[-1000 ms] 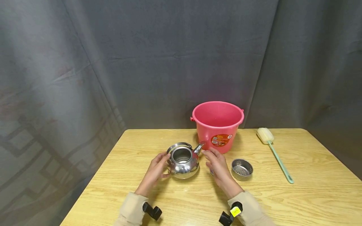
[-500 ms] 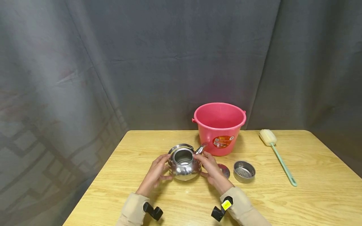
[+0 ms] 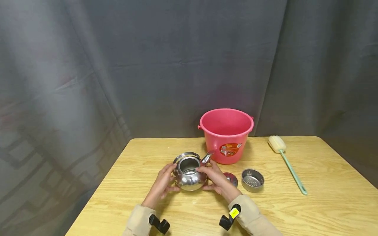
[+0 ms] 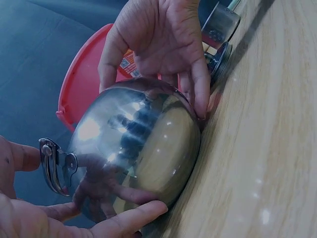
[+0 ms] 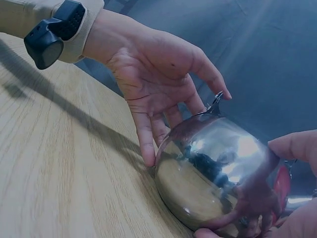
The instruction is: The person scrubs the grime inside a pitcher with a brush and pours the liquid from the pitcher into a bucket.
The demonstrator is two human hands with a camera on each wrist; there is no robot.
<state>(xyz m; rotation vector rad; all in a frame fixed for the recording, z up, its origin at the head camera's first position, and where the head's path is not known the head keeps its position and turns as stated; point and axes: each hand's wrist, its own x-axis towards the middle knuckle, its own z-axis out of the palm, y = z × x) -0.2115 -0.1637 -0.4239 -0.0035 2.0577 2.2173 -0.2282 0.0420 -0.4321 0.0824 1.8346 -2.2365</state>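
A shiny steel kettle, lidless with its round mouth facing up, stands low over the wooden table. Its spout points to the back right, near the bucket. On its left side my left hand holds it, thumb up by the handle bracket and fingers spread along the belly. From the right, my right hand holds the other side, thumb at the rim and fingers low. Whether the base touches the table is hard to tell. The kettle's lid lies just past the right hand, partly covered by it.
A round perforated steel strainer sits right of the lid. Behind stands a pink bucket with a red label. A sponge brush with a green handle lies farther right. Grey curtain hangs behind the table.
My right hand has moved left from beside the spout onto the kettle's right side, uncovering the lid. My left hand has stayed on the kettle, which has hardly moved.
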